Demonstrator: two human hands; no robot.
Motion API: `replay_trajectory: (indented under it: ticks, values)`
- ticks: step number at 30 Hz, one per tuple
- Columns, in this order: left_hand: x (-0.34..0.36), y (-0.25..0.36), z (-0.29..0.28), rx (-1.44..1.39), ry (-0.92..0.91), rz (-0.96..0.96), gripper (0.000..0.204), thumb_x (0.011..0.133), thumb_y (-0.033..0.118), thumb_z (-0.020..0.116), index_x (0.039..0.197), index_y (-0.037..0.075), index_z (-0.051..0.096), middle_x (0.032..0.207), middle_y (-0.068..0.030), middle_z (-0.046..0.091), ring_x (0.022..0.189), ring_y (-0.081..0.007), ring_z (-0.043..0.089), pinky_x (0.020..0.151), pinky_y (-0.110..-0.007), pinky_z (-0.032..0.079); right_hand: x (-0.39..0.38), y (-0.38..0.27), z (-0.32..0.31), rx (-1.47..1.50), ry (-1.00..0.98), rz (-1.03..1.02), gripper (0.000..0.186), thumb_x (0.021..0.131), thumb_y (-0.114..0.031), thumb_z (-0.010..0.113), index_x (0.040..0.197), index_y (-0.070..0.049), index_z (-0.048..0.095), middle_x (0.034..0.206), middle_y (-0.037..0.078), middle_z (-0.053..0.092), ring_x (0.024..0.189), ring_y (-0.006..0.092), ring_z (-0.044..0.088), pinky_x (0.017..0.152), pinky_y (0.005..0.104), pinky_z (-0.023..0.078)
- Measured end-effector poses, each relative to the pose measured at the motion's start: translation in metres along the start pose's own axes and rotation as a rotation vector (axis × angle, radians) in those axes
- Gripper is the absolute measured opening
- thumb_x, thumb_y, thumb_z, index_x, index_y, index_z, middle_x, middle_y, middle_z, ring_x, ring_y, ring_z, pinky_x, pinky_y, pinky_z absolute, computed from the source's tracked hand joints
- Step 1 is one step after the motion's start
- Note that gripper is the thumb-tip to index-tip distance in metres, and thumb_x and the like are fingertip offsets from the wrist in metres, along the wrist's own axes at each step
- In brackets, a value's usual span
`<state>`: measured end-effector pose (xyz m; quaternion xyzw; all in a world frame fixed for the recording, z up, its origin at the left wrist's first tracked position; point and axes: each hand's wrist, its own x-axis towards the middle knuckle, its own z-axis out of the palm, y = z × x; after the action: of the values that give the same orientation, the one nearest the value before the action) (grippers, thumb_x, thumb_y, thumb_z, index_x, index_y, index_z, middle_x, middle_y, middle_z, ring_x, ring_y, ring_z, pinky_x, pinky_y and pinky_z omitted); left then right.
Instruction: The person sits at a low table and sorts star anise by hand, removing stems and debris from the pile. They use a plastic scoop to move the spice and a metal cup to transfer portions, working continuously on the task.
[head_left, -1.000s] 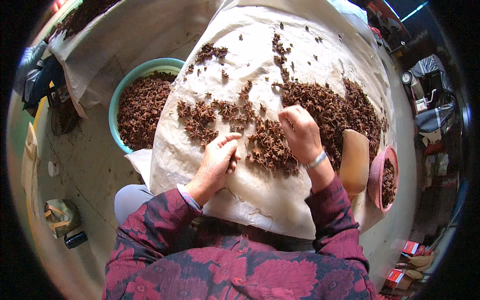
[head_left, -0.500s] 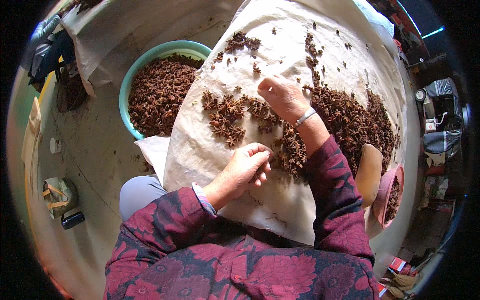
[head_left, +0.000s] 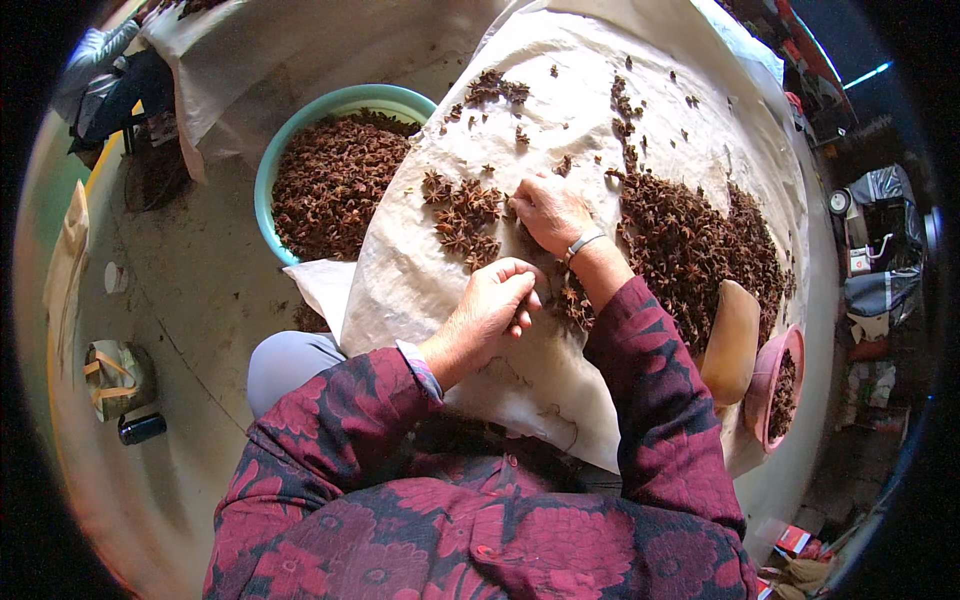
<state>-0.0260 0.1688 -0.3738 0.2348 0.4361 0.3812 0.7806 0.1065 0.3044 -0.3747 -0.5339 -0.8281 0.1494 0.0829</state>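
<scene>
Since half a second ago, the right hand (head_left: 553, 213) is being shifted leftward and toward the body, and the left hand (head_left: 492, 308) is being brought closer to a small cluster of star anise (head_left: 465, 225).

Most of the middle is being taken up by a broad, wrinkled white sheet (head_left: 410, 285). A dark coat (head_left: 330, 420) with red flowers is being worn, its sleeves being stretched over the near edge. On the sheet's right part, a big brown pile of star anise (head_left: 685, 255) is being supported. At the left, a green tub (head_left: 264, 190) is being filled almost to the rim by more star anise, its right side being hidden by the sheet's edge. At the lower right, a pink bowl (head_left: 758, 395) of dark bits is being flanked by a tan, scoop-like piece (head_left: 730, 345).

The left fingers are being kept curled together, thumb against forefinger, just beside the cluster's near end. The right hand is being held palm down at the cluster's right side; its fingertips are being hidden, so whether anything is being gripped cannot be told. A pale band (head_left: 583, 243) is being worn on that wrist.
</scene>
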Motion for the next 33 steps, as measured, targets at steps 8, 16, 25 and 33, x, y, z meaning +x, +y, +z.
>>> replay_trajectory:
  ticks: [8,16,25,33]
  values:
    - [-0.003,-0.003,-0.002,0.037,-0.02,-0.022,0.017,0.101,0.02,0.056,0.109,0.007,0.065,0.079,-0.0003,0.063,0.054,-0.006,0.054,0.045,-0.021,0.043,-0.014,0.016,-0.004,-0.019,0.068,-0.021,0.019,0.095,-0.023,0.062,0.099,-0.004,0.065,0.091,0.02,0.064,0.093,0.0386,0.065,0.08,0.0464,0.051]
    - [0.004,0.0,-0.008,-0.012,-0.008,-0.046,0.016,0.102,0.019,0.054,0.109,0.008,0.063,0.078,0.0005,0.063,0.055,-0.0058,0.054,0.045,-0.02,0.044,-0.005,0.002,0.001,-0.025,0.165,-0.073,0.017,0.091,-0.023,0.067,0.093,-0.006,0.066,0.087,0.017,0.067,0.085,0.0369,0.066,0.076,0.0454,0.052]
    - [0.002,0.001,-0.01,0.001,0.003,0.005,0.018,0.102,0.018,0.053,0.11,0.007,0.064,0.078,0.0004,0.063,0.055,-0.0054,0.054,0.046,-0.02,0.044,0.002,-0.001,0.009,-0.075,0.165,0.01,0.01,0.087,-0.016,0.066,0.091,-0.008,0.068,0.086,0.017,0.07,0.084,0.0368,0.068,0.075,0.0458,0.054]
    - [-0.006,-0.007,-0.004,0.036,-0.032,0.017,0.019,0.101,0.019,0.055,0.111,0.005,0.065,0.078,-0.0009,0.062,0.055,-0.0062,0.054,0.046,-0.02,0.044,-0.026,0.014,-0.011,0.142,0.317,0.027,0.013,0.094,-0.017,0.064,0.097,-0.005,0.069,0.083,0.016,0.068,0.076,0.0305,0.067,0.068,0.0421,0.052]
